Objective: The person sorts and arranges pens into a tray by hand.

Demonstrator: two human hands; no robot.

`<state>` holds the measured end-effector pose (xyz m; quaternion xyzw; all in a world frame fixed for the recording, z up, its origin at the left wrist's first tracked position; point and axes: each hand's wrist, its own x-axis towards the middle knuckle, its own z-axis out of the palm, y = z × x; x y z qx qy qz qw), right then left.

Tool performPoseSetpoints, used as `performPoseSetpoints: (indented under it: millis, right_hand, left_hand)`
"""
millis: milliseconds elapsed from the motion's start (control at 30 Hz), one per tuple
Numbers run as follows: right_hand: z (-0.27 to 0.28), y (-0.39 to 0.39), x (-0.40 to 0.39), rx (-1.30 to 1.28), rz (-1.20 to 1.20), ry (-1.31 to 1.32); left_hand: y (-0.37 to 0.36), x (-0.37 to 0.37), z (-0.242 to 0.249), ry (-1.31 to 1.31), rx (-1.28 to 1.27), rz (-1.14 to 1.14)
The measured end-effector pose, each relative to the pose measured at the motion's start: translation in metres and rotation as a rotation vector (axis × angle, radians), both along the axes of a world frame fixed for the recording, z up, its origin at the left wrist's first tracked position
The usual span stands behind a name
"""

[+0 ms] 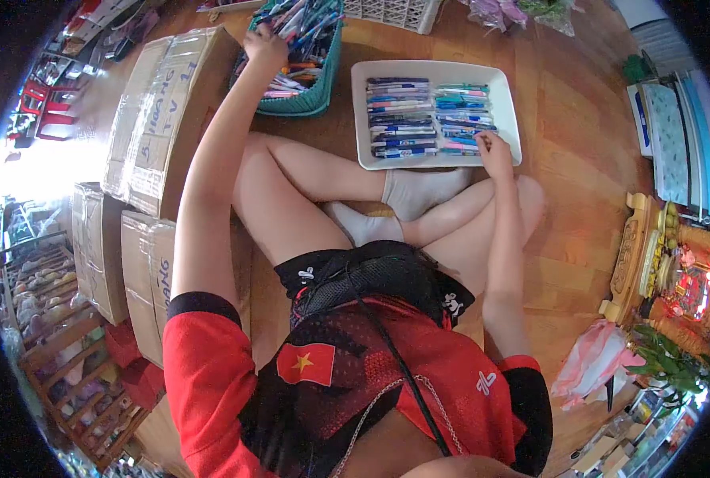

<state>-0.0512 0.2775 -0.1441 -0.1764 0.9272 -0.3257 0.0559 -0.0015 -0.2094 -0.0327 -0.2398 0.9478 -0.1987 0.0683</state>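
My left hand (266, 48) reaches over the near left rim of a green basket (311, 97). Its fingers look bent and apart among a jumbled heap of pens (311, 40); no pen is clearly gripped. At the lower right of a white tray (360, 127), my right hand (494, 153) has its fingertips pinched together on the end of a pen (462, 151). Inside the tray, pens lie side by side in two columns, a left column (403, 115) and a right column (462, 103), mostly blue, teal, pink and white.
Taped cardboard boxes (156, 119) stand close on my left. Behind the tray is a white plastic crate (395, 12). My crossed legs, in white socks (431, 191), lie just before the tray on the wooden floor (562, 199). Wrapped flowers (522, 12) are at the back right.
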Motion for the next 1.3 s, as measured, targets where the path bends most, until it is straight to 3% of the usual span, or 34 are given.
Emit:
performPoseSetpoints:
  millis: [167,267,300,400,433,533,600,667,733,800,933,1000,1033,1067,1167,1267,1300]
  right_hand:
    - [-0.002,0.001,-0.003,0.024,0.008,0.003]
    - [-0.003,0.000,-0.002,0.003,0.000,0.017]
    - [-0.003,0.000,-0.001,-0.017,-0.005,0.024]
    - [-0.002,0.000,-0.003,0.013,0.008,0.005]
    - [-0.001,0.000,-0.003,-0.004,-0.001,-0.008]
    - [0.003,-0.001,-0.001,-0.065,-0.031,-0.010]
    - [0.013,-0.002,0.003,-0.123,-0.055,0.047]
    - [0.031,-0.009,0.010,-0.187,-0.076,0.017]
    - [0.046,-0.025,0.015,-0.290,-0.052,-0.006]
    - [0.060,-0.054,0.031,-0.422,-0.001,-0.020]
    - [0.110,-0.123,0.076,-0.670,0.186,-0.294]
    - [0.091,-0.135,0.083,-0.556,0.151,-0.333]
    - [0.109,-0.140,0.092,-0.619,0.060,-0.538]
    - [0.103,-0.141,0.091,-0.620,0.039,-0.485]
    - [0.076,-0.134,0.082,-0.573,0.032,-0.296]
    - [0.076,-0.134,0.060,-0.797,-0.141,-0.414]
    - [0.077,-0.134,0.048,-0.755,-0.129,-0.388]
  left_hand:
    - [-0.008,0.003,0.032,-0.005,0.191,0.038]
    - [-0.068,-0.018,0.000,-0.082,0.315,0.053]
    - [-0.072,-0.019,0.000,-0.043,0.281,-0.002]
    - [-0.054,-0.005,0.053,-0.311,0.107,-0.401]
    - [-0.092,-0.015,0.024,-0.185,0.017,-0.504]
    - [-0.101,0.012,0.028,0.477,0.582,-0.257]
    - [0.017,0.063,0.103,0.593,0.772,-0.182]
    - [0.081,0.093,0.114,0.651,1.192,-0.013]
    - [0.112,0.104,0.079,0.665,1.443,-0.355]
    - [0.146,0.108,0.068,0.369,1.829,-0.038]
    - [0.194,0.105,-0.001,0.340,2.246,0.061]
    - [0.215,0.107,-0.013,0.282,2.288,0.120]
    - [0.219,0.107,-0.022,0.278,2.342,0.094]
    - [0.220,0.107,-0.030,0.277,2.395,0.069]
    - [0.214,0.104,-0.036,0.262,2.261,0.062]
    - [0.203,0.097,-0.053,0.299,2.112,0.007]
    - [0.197,0.095,-0.055,0.403,2.030,-0.023]
